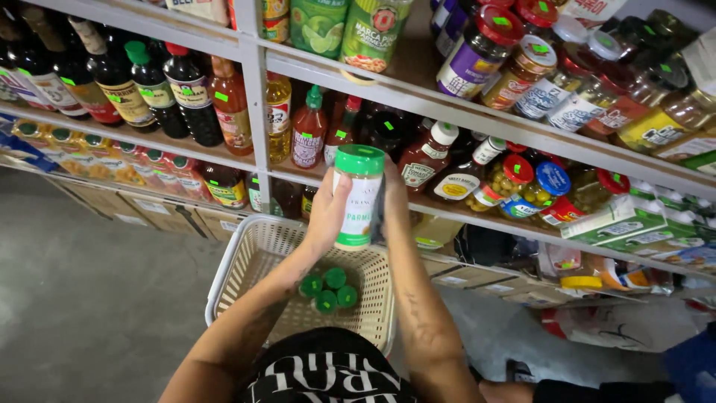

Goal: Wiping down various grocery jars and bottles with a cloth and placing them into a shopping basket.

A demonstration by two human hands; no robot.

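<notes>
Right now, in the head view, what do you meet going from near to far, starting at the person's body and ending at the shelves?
Black shirt → four green-capped containers in the cream basket → green-lidded shaker, held between left hand and right hand → red-capped sauce bottle on the shelf.

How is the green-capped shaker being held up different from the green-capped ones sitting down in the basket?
The held shaker is gripped between the left hand and right hand, raised in front of the shelf, its white side label showing. The four basket shakers stand together untouched in the cream basket, only their caps showing from above. All have similar round green caps.
</notes>
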